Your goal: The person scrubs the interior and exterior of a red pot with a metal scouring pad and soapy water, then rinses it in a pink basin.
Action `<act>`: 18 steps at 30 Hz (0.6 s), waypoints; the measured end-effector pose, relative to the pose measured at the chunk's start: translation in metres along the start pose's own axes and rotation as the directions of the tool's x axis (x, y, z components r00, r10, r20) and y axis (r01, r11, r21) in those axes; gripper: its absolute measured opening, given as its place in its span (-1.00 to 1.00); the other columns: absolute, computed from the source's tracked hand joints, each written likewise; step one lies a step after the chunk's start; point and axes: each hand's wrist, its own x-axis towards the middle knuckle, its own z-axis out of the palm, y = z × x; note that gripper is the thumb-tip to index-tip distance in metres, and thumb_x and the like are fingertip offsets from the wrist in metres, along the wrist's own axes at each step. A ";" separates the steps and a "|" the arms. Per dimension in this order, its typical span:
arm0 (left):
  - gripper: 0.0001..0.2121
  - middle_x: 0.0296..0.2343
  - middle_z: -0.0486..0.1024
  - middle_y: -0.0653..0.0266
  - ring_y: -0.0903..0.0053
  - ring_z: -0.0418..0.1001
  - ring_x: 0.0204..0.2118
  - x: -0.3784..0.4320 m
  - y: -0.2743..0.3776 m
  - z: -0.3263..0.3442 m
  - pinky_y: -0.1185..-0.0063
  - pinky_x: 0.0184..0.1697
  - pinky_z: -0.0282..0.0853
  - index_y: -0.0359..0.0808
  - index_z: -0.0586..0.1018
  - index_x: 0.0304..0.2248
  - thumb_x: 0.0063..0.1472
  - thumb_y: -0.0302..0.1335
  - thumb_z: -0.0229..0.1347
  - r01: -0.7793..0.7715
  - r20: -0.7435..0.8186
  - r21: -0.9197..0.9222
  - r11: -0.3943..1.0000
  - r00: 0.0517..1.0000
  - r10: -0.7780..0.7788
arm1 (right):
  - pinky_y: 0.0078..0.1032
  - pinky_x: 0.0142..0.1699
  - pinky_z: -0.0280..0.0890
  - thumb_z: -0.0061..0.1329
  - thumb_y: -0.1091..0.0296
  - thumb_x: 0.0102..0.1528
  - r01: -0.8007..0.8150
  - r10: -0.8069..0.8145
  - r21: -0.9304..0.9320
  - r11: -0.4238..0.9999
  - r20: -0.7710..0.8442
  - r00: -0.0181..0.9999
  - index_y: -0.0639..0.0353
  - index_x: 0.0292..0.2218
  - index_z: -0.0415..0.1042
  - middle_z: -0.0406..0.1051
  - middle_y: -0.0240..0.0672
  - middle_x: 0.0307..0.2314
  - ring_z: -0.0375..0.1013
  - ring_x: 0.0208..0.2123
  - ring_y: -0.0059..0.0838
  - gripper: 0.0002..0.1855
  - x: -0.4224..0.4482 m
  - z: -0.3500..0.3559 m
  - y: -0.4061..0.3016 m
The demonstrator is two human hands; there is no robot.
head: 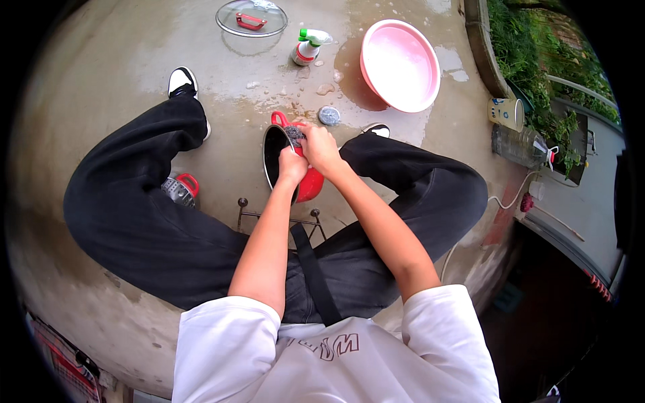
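A red cooking pot (312,187) with a dark inside lies tilted on its side between my knees, its mouth facing left. My left hand (292,165) grips its rim. My right hand (321,144) presses a grey steel wool scourer (294,135) against the pot's outer wall near the red loop handle (278,119). Just beyond my right hand a round grey-silver item (329,115) lies on the wet floor; I cannot tell what it is. Farther off stand a spray bottle (305,53) with a green and white head and a pink basin (370,75) holding cloudy water.
A glass lid (232,25) with a red handle lies at the top. A perforated metal steamer insert (177,193) with a red handle sits by my left leg. Below the pot is a metal rack (248,213). A paper bucket (506,114) and plastic bottle (516,146) stand right.
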 end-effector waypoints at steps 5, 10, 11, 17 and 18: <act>-0.75 -0.43 0.58 0.24 0.55 0.54 -0.44 -0.028 -0.005 0.008 0.57 -0.37 0.46 -0.43 0.56 -0.33 -0.08 -0.68 0.27 0.012 0.032 -0.133 0.991 0.999 -0.007 | -0.23 -0.18 0.34 0.11 0.29 -0.02 -0.025 0.002 0.170 0.985 0.136 0.991 0.21 -0.26 0.53 0.47 0.03 -0.43 0.48 -0.32 0.00 -0.72 0.052 0.035 0.057; -0.79 -0.43 0.57 0.24 0.58 0.53 -0.42 -0.035 -0.010 -0.007 0.58 -0.35 0.45 -0.47 0.53 -0.33 -0.02 -0.71 0.23 0.069 0.067 -0.292 0.954 0.996 -0.051 | -0.26 -0.15 0.35 0.15 0.28 -0.06 -0.015 0.000 0.087 0.996 0.178 0.984 0.19 -0.28 0.55 0.47 0.05 -0.43 0.48 -0.31 -0.01 -0.72 0.032 0.037 0.033; -0.79 -0.43 0.57 0.24 0.58 0.53 -0.42 -0.037 -0.010 -0.005 0.59 -0.35 0.45 -0.47 0.53 -0.33 -0.02 -0.72 0.22 0.056 0.077 -0.304 0.951 0.996 -0.034 | -0.25 -0.12 0.35 0.16 0.28 -0.07 -0.026 0.009 0.082 0.996 0.205 0.979 0.17 -0.27 0.56 0.48 0.05 -0.40 0.48 -0.28 -0.01 -0.71 0.024 0.027 0.034; -0.72 -0.41 0.57 0.00 0.21 0.55 -0.33 -0.016 0.014 -0.010 0.39 -0.23 0.40 -0.34 0.59 -0.32 -0.06 -0.41 0.29 -0.264 0.144 0.343 0.901 0.963 0.228 | -0.26 -0.30 0.30 0.10 0.33 -0.01 0.126 -0.132 0.079 0.989 0.066 0.989 0.33 -0.26 0.47 0.43 0.06 -0.53 0.43 -0.46 -0.01 -0.70 -0.005 -0.099 0.030; -0.70 -0.39 0.55 -0.06 0.10 0.51 -0.28 -0.017 0.032 -0.009 0.33 -0.20 0.39 -0.32 0.59 -0.29 -0.05 -0.38 0.28 -0.285 0.178 0.487 0.825 0.958 0.226 | -0.31 -0.32 0.29 0.08 0.35 0.01 0.203 -0.204 0.035 0.979 0.041 0.978 0.36 -0.27 0.46 0.43 0.03 -0.54 0.42 -0.48 -0.07 -0.71 -0.007 -0.129 0.029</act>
